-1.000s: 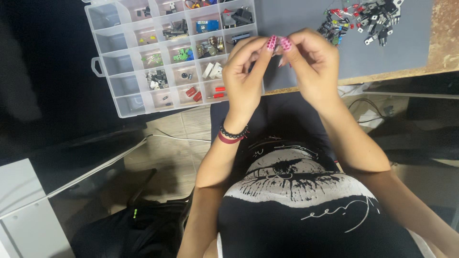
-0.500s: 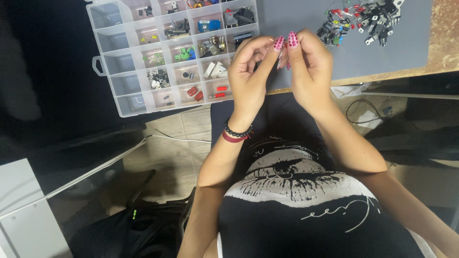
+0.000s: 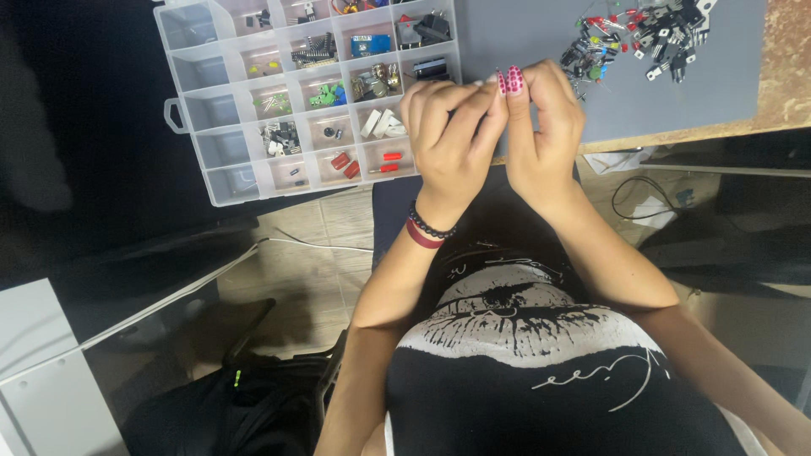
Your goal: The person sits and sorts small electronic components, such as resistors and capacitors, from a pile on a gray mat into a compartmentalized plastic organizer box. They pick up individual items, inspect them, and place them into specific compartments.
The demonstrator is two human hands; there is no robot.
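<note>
My left hand point(image 3: 448, 127), with dark and red bracelets at the wrist, and my right hand point(image 3: 547, 127) are raised together over the table's front edge. The fingertips of both hands meet in a pinch near the pink-painted nails. They seem to pinch a tiny part that the fingers hide almost entirely. A clear plastic organiser box point(image 3: 221, 101) with many small compartments of electronic parts lies just left of my left hand. A loose pile of small components point(image 3: 642, 38) with red, green and black pieces lies on the grey mat point(image 3: 676, 101), beyond my right hand.
The wooden table edge point(image 3: 786, 84) shows at the right. Below the table are a tiled floor, a thin white cable point(image 3: 304, 245), a black cable loop point(image 3: 642, 198) and a dark bag point(image 3: 253, 405). A white panel point(image 3: 51, 371) stands at the lower left.
Both hands stay pinched together and have shifted slightly to the right along the table edge. The thumbs and nails have drawn closer to each other.
</note>
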